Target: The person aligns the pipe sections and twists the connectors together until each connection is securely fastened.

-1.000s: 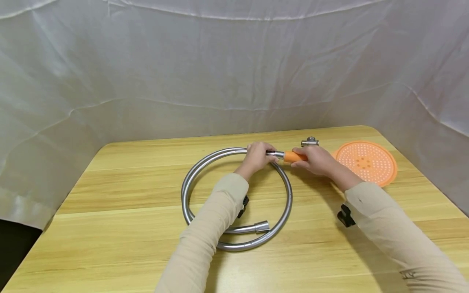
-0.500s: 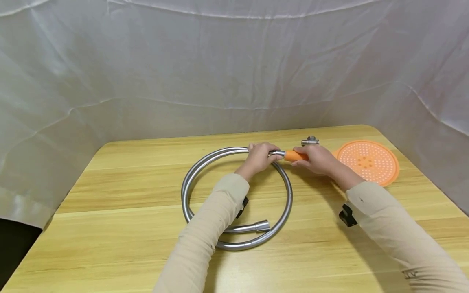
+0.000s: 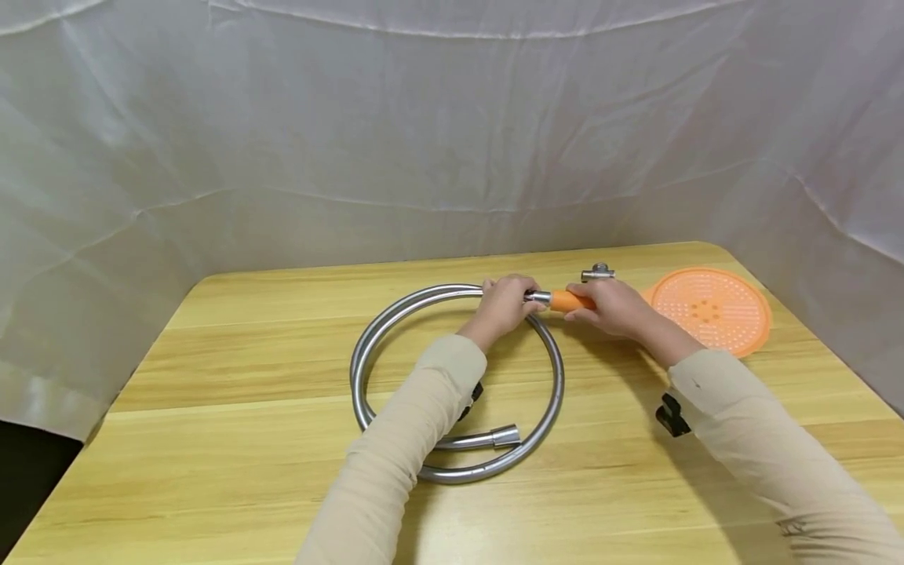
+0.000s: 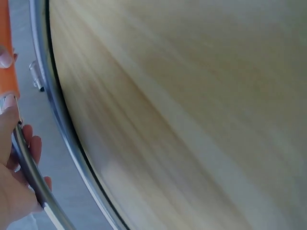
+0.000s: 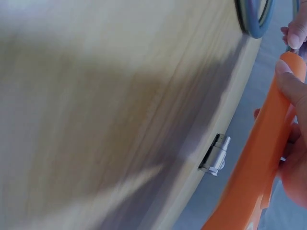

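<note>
My left hand (image 3: pixel 503 304) grips the metal end of a silver shower hose (image 3: pixel 558 384), the thumb on the chrome fitting, as the left wrist view shows. That fitting meets the handle end of an orange shower head (image 3: pixel 709 312); whether the threads are engaged is hidden. The right hand (image 3: pixel 613 308) holds the orange handle (image 5: pixel 259 148), thumb along its top. The shower head's round, perforated face lies to the right of that hand. Most of the hose lies coiled on the table, its other end fitting (image 3: pixel 504 436) inside the loop.
A small chrome valve (image 3: pixel 598 272) sits near the back edge of the wooden table (image 3: pixel 212 439), just behind the right hand. Pale fabric (image 3: pixel 452 141) hangs around the back and sides. A black wrist mount (image 3: pixel 672 416) is under the right forearm.
My left hand has shifted slightly right together with the hose end and handle. The shower head's face has tilted a little. The rest of the coil stays put.
</note>
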Demonstrator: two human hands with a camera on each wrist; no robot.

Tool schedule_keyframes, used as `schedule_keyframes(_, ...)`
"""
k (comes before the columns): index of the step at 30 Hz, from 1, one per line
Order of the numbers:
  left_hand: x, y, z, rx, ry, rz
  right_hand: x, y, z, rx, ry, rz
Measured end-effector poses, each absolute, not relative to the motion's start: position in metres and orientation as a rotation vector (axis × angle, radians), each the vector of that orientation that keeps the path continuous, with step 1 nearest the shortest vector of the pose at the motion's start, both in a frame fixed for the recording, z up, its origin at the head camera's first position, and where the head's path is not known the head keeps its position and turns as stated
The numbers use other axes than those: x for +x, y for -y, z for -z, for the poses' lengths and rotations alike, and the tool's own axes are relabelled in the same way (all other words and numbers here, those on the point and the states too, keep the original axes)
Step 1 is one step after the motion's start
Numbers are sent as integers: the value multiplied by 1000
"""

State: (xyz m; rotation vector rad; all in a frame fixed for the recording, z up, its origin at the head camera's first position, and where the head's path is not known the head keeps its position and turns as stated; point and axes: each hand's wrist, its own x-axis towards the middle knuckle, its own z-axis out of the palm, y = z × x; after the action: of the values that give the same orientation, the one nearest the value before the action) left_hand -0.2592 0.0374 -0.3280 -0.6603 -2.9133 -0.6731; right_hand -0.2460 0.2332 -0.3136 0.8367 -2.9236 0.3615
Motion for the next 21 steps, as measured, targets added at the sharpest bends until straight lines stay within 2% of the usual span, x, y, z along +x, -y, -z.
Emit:
schedule_keyframes(7, -262, -30, 324, -712, 2874, 606, -245, -235, 314, 826, 2901, -355)
schedule_keyframes(21, -263, 14, 319, -824, 2782, 473, -246, -234, 316, 843, 2882, -304)
